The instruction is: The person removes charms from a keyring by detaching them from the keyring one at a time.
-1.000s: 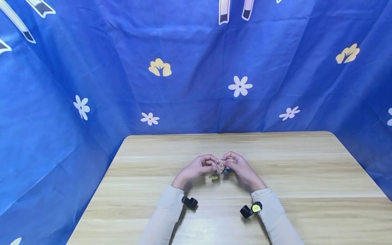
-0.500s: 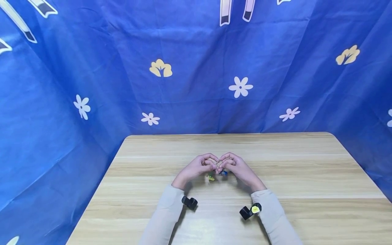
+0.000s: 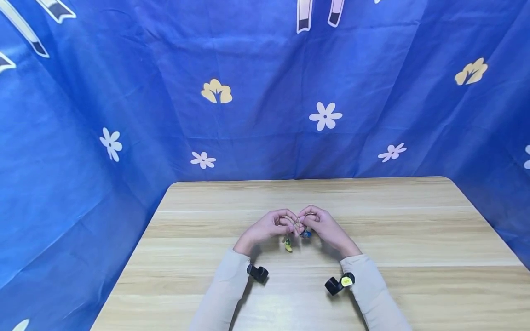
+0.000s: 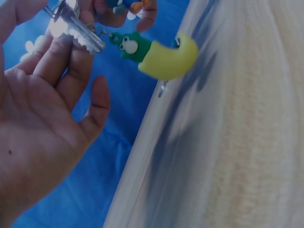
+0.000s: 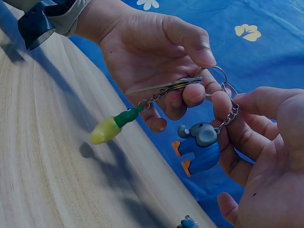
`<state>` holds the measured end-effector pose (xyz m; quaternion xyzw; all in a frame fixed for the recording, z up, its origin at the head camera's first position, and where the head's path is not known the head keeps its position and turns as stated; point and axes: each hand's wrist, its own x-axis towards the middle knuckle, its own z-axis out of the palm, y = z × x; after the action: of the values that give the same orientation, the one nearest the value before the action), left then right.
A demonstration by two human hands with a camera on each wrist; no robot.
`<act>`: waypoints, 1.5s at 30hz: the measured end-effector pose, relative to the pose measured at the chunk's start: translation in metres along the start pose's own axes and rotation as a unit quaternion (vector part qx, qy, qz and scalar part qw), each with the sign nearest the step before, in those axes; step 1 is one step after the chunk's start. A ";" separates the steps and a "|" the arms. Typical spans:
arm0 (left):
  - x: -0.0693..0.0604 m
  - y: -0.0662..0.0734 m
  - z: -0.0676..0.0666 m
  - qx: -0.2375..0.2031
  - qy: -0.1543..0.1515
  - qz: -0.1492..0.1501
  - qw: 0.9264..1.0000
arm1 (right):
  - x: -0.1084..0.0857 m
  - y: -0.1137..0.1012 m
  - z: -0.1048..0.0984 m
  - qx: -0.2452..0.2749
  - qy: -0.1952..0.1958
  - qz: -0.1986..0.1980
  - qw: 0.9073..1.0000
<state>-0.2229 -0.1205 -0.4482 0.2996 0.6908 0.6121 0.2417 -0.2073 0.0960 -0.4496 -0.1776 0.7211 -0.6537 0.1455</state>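
Note:
My left hand (image 3: 265, 228) holds a key ring (image 5: 218, 73) with its thumb and fingers. Metal keys (image 4: 78, 28) hang from it over the fingers. Off the same bunch, a short chain carries a green-and-yellow figure charm (image 4: 164, 59), dangling above the table. Facing it, my right hand (image 3: 328, 230) pinches a second ring (image 5: 229, 90) that meets the first; whether the two are linked I cannot tell. From this ring a chain bears a grey-headed charm in blue with orange feet (image 5: 202, 145). Both hands are raised over the table, fingertips almost touching.
The wood-grain table (image 3: 198, 276) spreads around the hands. Behind it and at its sides hangs a blue cloth (image 3: 256, 115) with printed flowers. Black wrist cameras (image 3: 258, 274) sit on both sleeves. A small bluish thing (image 5: 187, 222) is cut off at the right wrist view's lower edge.
The fingertips came closer together half a second ago and are slightly farther apart now. The green-and-yellow charm has swung and hangs lower. Both arms stay almost in place.

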 end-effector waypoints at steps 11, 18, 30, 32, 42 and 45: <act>-0.001 -0.003 0.002 0.019 -0.018 -0.008 1.000 | -0.002 0.001 0.001 -0.005 -0.001 0.003 1.000; 0.000 -0.002 0.002 0.023 0.013 -0.010 1.000 | -0.002 0.001 0.000 0.001 -0.005 -0.001 1.000; 0.001 -0.003 -0.001 0.070 0.063 -0.060 0.994 | -0.002 -0.001 0.005 -0.016 -0.012 -0.014 1.000; 0.001 -0.003 -0.001 0.073 0.065 -0.059 0.993 | -0.003 -0.002 0.006 -0.025 -0.008 -0.015 1.000; 0.000 -0.001 0.000 0.086 0.100 -0.060 0.989 | -0.004 -0.004 0.006 -0.034 0.003 -0.023 0.999; 0.000 -0.001 0.001 0.081 0.109 -0.050 0.989 | -0.004 -0.005 0.007 -0.021 0.005 -0.022 1.000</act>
<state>-0.2224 -0.1201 -0.4490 0.2147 0.7744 0.5703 0.1702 -0.1999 0.0913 -0.4450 -0.1937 0.7313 -0.6422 0.1237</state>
